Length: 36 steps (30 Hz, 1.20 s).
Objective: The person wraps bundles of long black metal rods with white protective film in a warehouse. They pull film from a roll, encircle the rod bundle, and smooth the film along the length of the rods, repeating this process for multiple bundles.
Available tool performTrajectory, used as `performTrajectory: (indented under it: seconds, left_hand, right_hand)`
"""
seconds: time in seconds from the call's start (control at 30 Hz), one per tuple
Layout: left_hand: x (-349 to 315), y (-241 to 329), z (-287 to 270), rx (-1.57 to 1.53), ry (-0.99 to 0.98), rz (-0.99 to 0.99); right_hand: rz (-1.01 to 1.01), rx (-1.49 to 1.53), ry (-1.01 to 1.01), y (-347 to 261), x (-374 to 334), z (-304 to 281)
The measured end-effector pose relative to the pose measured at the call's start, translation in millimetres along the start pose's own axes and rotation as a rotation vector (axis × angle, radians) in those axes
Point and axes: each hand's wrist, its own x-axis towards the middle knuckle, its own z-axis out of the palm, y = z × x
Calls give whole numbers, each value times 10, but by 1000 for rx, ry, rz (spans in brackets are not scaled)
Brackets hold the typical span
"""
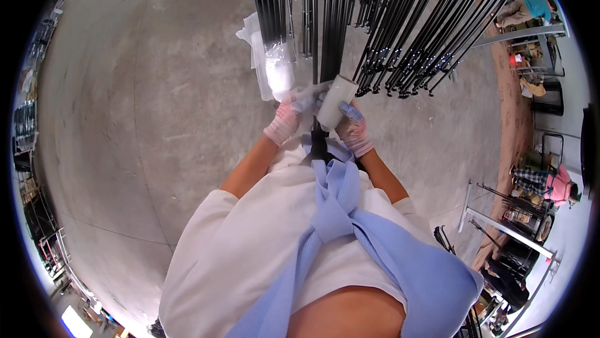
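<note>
My right hand, in a striped pink-and-white glove with blue fingertips, is closed round a roll of clear plastic film. My left hand, gloved alike, is closed on a blurred strip of the plastic film beside the roll; its fingertips are partly smeared. Between and just beyond my hands hangs a bundle of thin black rods. To its left, another black rod bundle has its lower end in shiny clear and white plastic wrapping.
Several more black rods with small end fittings hang at the upper right, close to my right hand. Grey concrete floor spreads below. Two people, one in a teal top and one in pink, are by equipment along the right side.
</note>
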Motion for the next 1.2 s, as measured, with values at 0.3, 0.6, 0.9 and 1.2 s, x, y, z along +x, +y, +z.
performTrajectory:
  seconds: [0.3, 0.6, 0.9, 1.2]
  left_hand:
    - [49, -487, -485, 206, 221, 96]
    - [98, -616, -73, -28, 317, 288]
    - [281, -691, 27, 853, 356, 332]
    - [326, -876, 33, 924, 461, 205]
  right_hand:
    - [96, 246, 99, -34, -22, -105]
    - [29, 323, 84, -337, -52, -476]
    - [190, 231, 46, -604, -165, -583]
    - [290, 24, -162, -583, -215, -458]
